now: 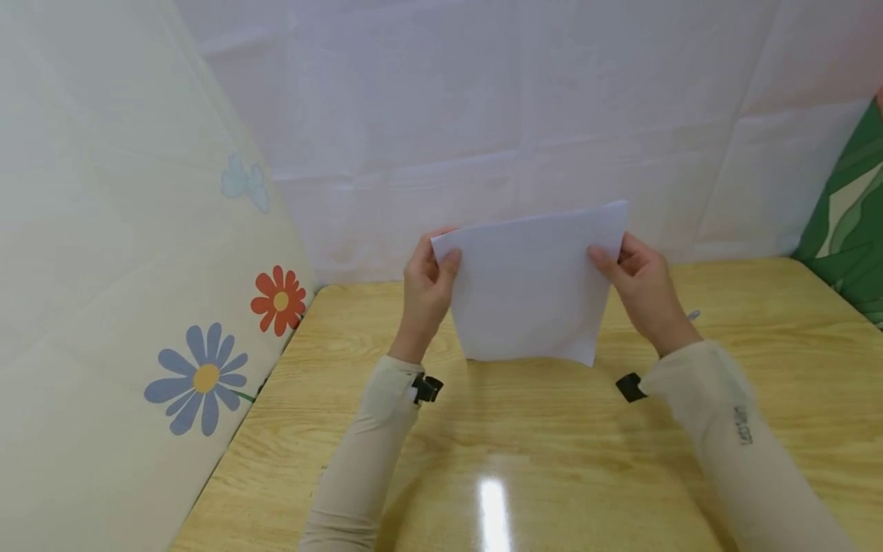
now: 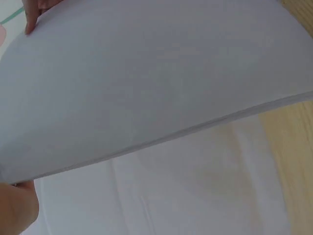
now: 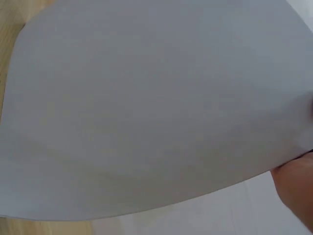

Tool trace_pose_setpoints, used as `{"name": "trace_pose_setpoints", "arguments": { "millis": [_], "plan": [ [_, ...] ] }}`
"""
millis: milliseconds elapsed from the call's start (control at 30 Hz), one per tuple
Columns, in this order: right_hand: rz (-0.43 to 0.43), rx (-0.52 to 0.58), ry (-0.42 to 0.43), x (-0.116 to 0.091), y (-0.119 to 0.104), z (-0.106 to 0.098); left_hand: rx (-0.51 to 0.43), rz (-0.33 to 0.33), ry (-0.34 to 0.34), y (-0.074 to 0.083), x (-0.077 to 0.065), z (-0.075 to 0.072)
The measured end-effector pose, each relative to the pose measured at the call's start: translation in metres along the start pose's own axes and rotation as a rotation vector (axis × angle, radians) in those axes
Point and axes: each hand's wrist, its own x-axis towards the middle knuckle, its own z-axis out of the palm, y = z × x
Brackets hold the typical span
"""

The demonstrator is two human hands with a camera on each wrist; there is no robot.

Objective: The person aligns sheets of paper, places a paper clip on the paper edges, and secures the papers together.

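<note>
Both hands hold up a stack of white paper [image 1: 527, 291] by its two sides, its face tilted toward the head camera. My left hand [image 1: 429, 284] pinches the upper left corner, thumb on the near face and fingers behind. On the opposite side my right hand [image 1: 641, 280] pinches the edge a little below the upper right corner, its thumb also in front. In the left wrist view the edge of the paper [image 2: 161, 83] shows several layers lying together. The right wrist view is mostly filled by the paper's blank face [image 3: 146, 107].
Under the hands lies a wood-grain table [image 1: 552, 437]. A white cloth [image 1: 414, 100] hangs behind it, and a flower-printed cloth [image 1: 124, 307] borders the left side. Past the right wrist a small bluish object [image 1: 693, 315] lies on the table. Green leaf-print cloth [image 1: 855, 215] stands at the right.
</note>
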Motion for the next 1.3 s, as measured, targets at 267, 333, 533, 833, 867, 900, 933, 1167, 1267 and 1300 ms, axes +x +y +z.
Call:
{"name": "trace_pose_setpoints", "arguments": {
  "millis": [267, 333, 533, 833, 867, 900, 933, 1167, 1267, 1300],
  "plan": [
    [-0.017, 0.016, -0.039, -0.001, 0.017, -0.003, -0.097, -0.276, -0.173, -0.02, -0.009, -0.009],
    [-0.021, 0.013, -0.032, -0.001, 0.02, -0.003, -0.093, -0.309, -0.203, -0.025, -0.011, -0.009],
    [-0.041, -0.034, 0.001, -0.003, 0.025, 0.0, -0.022, -0.328, -0.237, -0.031, -0.015, -0.002],
    [-0.079, -0.027, 0.126, -0.002, 0.023, 0.011, 0.037, -0.276, -0.174, -0.031, -0.014, 0.003],
    [-0.081, -0.036, 0.136, -0.001, 0.021, 0.013, 0.048, -0.261, -0.164, -0.029, -0.013, 0.003],
    [-0.081, -0.06, 0.144, -0.001, 0.019, 0.014, 0.056, -0.248, -0.154, -0.028, -0.013, 0.003],
    [-0.079, -0.085, 0.151, -0.001, 0.016, 0.015, 0.069, -0.239, -0.146, -0.026, -0.012, 0.002],
    [0.043, -0.327, 0.111, 0.003, -0.005, 0.014, 0.117, -0.294, -0.135, -0.011, -0.004, -0.003],
    [0.154, -0.255, 0.06, 0.005, -0.01, 0.012, 0.066, -0.411, -0.142, -0.008, -0.004, -0.006],
    [0.188, -0.212, 0.041, 0.006, -0.01, 0.011, 0.048, -0.452, -0.138, -0.009, -0.004, -0.006]
  ]
}}
